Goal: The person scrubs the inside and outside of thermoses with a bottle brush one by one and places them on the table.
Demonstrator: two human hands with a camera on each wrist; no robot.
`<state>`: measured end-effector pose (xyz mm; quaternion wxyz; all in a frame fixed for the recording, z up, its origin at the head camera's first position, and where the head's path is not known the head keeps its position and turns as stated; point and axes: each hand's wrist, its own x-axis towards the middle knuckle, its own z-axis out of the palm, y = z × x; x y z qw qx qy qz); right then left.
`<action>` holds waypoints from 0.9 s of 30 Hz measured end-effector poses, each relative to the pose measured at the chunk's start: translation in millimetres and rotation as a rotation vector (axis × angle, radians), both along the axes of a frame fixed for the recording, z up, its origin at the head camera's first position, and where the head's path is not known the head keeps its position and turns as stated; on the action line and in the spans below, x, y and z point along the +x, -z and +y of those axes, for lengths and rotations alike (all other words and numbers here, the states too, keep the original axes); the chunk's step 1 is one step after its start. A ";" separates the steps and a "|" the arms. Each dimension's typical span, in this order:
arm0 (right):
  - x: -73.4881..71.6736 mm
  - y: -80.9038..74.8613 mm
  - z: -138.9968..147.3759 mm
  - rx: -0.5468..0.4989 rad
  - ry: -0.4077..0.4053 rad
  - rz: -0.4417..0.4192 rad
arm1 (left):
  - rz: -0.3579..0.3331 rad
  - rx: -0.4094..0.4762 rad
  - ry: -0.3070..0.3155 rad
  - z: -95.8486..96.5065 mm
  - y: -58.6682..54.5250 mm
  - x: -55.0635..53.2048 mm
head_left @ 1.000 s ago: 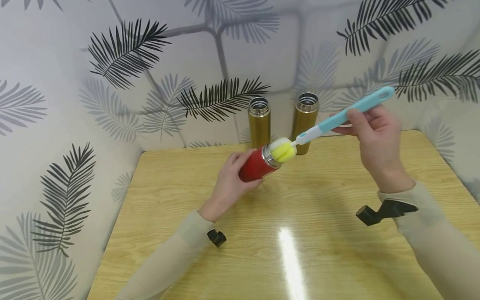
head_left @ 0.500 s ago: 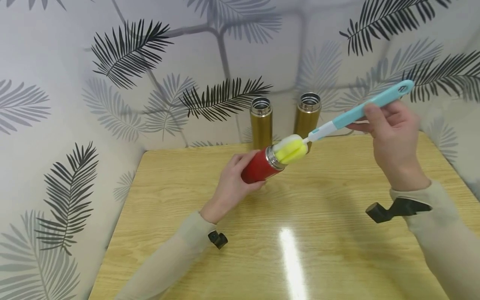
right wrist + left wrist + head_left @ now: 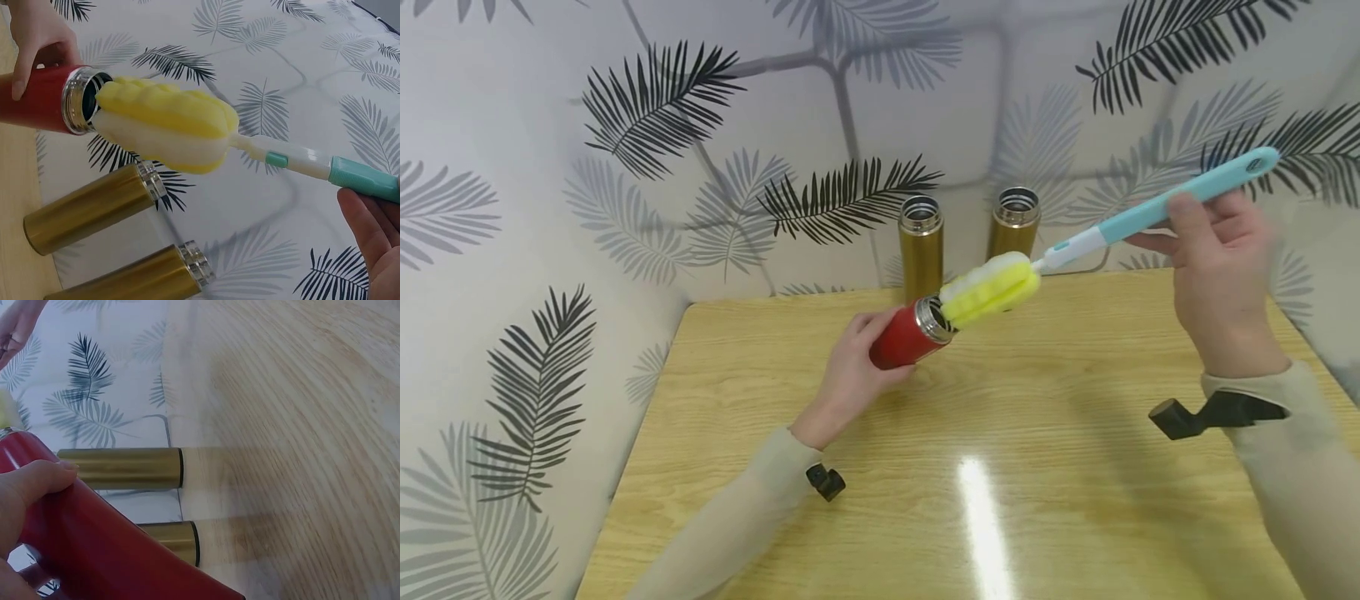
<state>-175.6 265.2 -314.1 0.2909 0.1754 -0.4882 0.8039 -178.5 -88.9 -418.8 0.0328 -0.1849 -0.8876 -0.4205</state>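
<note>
My left hand grips a red vacuum flask, tilted with its steel mouth facing up and to the right. In my right hand is a bottle brush by its turquoise handle, thumb along the top. The brush's yellow and white sponge head lies almost wholly outside the flask, its tip right at the mouth. The right wrist view shows that sponge lined up with the flask's open neck. In the left wrist view the thumb lies across the red flask body.
Two gold flasks without lids, the left one and the right one, stand at the back of the wooden table. Behind them rises a wall with a leaf pattern.
My right hand has moved right and slightly up, drawing the sponge head out of the red flask. The left hand has shifted only slightly, still holding the flask.
</note>
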 end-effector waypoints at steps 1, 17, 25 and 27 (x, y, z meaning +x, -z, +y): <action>-0.2 -1.4 2.1 -0.005 0.016 0.007 | 0.004 -0.001 -0.010 -2.1 0.9 -0.1; -4.4 -8.7 -12.2 -0.052 -0.076 0.053 | 0.092 -0.079 0.029 5.7 -3.0 -4.4; -2.8 -6.4 -14.7 -0.085 -0.133 0.062 | 0.064 -0.084 0.034 8.5 -6.8 -6.6; -2.7 -5.6 -14.1 -0.078 -0.154 0.072 | 0.066 -0.088 0.037 8.7 -7.3 -7.6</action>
